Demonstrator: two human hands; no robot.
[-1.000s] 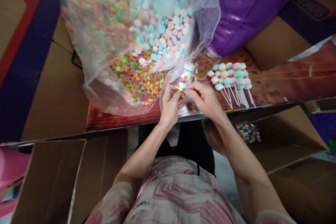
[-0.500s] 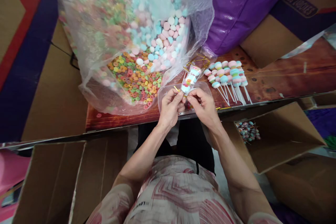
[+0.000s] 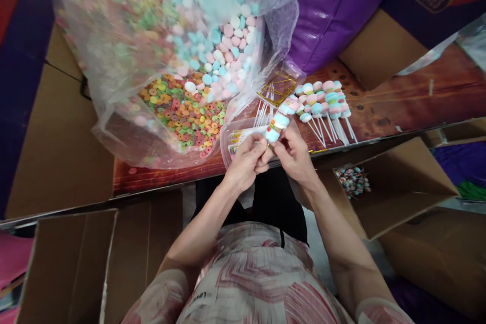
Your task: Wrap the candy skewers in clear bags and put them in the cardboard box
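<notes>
A marshmallow skewer (image 3: pixel 280 122) in a clear wrapper, with pink, white and blue pieces, tilts up and right between my hands. My left hand (image 3: pixel 246 161) is closed at its lower end, fingers pinched together. Close beside it, my right hand (image 3: pixel 296 158) grips the wrapper's base with thumb and fingers. A bit of gold tie shows between the fingertips; most of it is hidden. Under my hands sits a clear plastic tub (image 3: pixel 225 148) with packets inside. White sticks (image 3: pixel 261 112) and a clear box of gold twist ties (image 3: pixel 279 87) lie just beyond.
Several marshmallow skewers (image 3: pixel 331 97) lie in a pile at the right. A big clear bag (image 3: pixel 108 134) holds gummy rings (image 3: pixel 178 114) and loose marshmallows (image 3: pixel 232 40). Below the table's right edge, an open carton (image 3: pixel 406 187) contains wrapped skewers (image 3: pixel 353 182). A purple bag (image 3: pixel 334 5) stands behind.
The skewer leans further right, and the gold tie's end no longer sticks out at the left. The tub's packets show more. The whole view has shifted slightly.
</notes>
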